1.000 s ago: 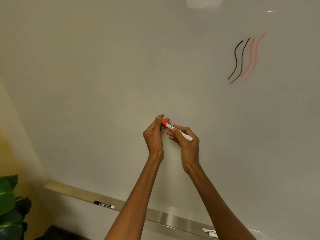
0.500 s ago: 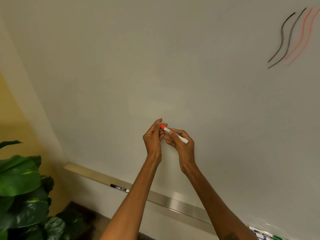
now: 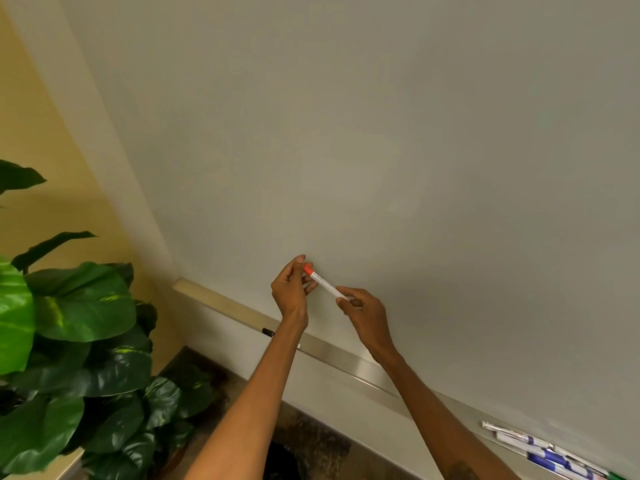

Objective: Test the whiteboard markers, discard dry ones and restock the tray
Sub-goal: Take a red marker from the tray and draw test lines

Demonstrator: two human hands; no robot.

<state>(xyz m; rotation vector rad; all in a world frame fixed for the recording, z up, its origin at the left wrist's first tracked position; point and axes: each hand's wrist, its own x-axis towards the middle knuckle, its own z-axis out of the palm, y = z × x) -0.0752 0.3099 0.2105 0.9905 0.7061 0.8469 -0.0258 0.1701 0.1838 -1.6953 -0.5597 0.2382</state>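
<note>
I hold a white marker with a red cap [image 3: 323,283] between both hands, close in front of the whiteboard [image 3: 381,150]. My left hand [image 3: 290,291] pinches the capped red end with curled fingers. My right hand [image 3: 363,311] pinches the white tail end. The marker slants down to the right. Below runs the metal tray [image 3: 349,363]. A black marker [image 3: 267,331] lies on it, mostly hidden behind my left forearm. Several blue-capped markers [image 3: 543,452] lie at the tray's right end.
A large green leafy plant [image 3: 69,341] fills the lower left, beside a yellow wall [image 3: 38,140]. A dark patterned floor [image 3: 311,438] shows under the tray.
The view has swung left and down, so the test strokes have left the frame and the plant fills more of it. My right hand has slid from the marker's middle to its tail.
</note>
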